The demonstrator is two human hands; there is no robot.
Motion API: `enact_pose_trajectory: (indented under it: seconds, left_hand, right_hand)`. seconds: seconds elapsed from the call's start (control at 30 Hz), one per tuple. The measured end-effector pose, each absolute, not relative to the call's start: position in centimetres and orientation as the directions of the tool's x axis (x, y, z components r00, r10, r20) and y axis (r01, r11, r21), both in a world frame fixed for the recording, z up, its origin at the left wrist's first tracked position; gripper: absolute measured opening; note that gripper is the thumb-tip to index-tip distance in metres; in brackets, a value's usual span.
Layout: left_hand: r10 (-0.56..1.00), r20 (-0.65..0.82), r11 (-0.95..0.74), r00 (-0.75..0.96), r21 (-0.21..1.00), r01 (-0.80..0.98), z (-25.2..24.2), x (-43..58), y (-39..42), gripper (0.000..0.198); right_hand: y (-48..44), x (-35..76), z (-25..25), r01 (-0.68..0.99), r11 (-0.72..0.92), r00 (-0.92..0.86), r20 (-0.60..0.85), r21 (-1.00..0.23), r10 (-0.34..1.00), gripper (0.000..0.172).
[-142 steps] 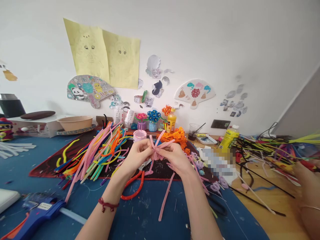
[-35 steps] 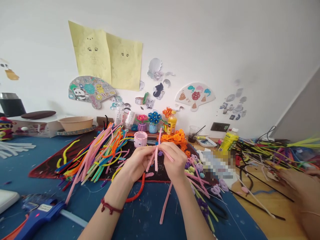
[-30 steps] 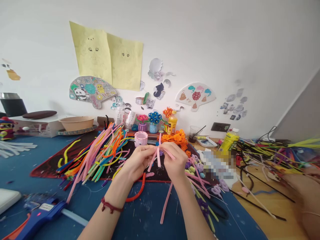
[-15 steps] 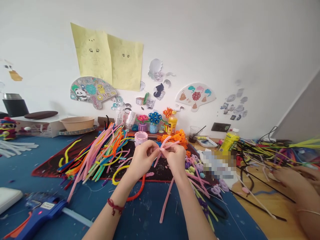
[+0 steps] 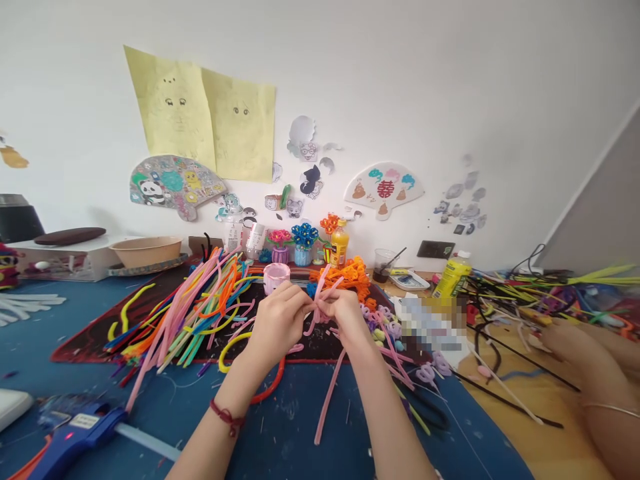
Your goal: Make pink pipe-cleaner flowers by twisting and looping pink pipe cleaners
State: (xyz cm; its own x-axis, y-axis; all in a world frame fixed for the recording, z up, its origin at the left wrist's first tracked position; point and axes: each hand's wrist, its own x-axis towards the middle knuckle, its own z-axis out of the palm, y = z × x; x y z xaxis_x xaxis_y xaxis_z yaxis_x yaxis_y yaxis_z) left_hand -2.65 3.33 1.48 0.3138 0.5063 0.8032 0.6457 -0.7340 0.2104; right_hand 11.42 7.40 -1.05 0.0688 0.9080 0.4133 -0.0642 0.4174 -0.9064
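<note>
My left hand [image 5: 283,319] and my right hand [image 5: 344,313] meet above the dark mat, fingertips pinched close together. Between them are short pink fuzzy stems [image 5: 323,290] that cross one another, their ends sticking up and down. The fingers of both hands are closed on these stems. Just behind my left hand stands a pink cup [image 5: 276,275]. A long pink stem [image 5: 329,399] lies on the blue table cover below my right hand. To the left lies a pile of colourful fuzzy stems [image 5: 193,303].
A blue glue gun [image 5: 83,437] lies at the lower left. Behind stand small flower pots [image 5: 303,255], a yellow-orange bottle [image 5: 339,244] and orange fuzzy pieces [image 5: 353,277]. At the right are a yellow bottle [image 5: 451,275] and another person's hands [image 5: 575,343] over scattered stems.
The view has shifted slightly right. My left hand has turned with its back more to the camera, and the pink stems between my hands have changed angle. The other person's hands have moved a little.
</note>
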Motion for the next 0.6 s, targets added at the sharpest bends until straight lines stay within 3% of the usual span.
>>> enact_pose_trajectory:
  seconds: [0.1, 0.2, 0.47, 0.6]
  left_hand:
    - [0.745, 0.647, -0.629, 0.164, 0.6, 0.495, 2.0, -2.6, 3.4, 0.025]
    - [0.854, 0.487, -0.52, 0.181, 0.788, 0.33, 2.5, -3.0, 3.6, 0.033]
    - [0.879, 0.454, -0.476, 0.148, 0.815, 0.331, 3.1, -3.5, 3.3, 0.038]
    - [0.838, 0.517, -0.541, 0.178, 0.742, 0.396, 3.2, -3.8, 3.3, 0.031]
  right_hand:
    - [6.8, 11.5, -0.2, -0.108, 0.38, 0.042, 0.377, -0.919, 0.925, 0.026]
    - [6.2, 11.5, 0.6, -0.124, 0.377, 0.041, 0.375, -0.918, 0.926, 0.021]
    - [5.9, 11.2, 0.7, -0.034, 0.48, 0.027, 0.48, -0.876, 0.877, 0.022]
    - [6.0, 11.5, 0.7, -0.015, 0.493, 0.006, 0.493, -0.87, 0.87, 0.023]
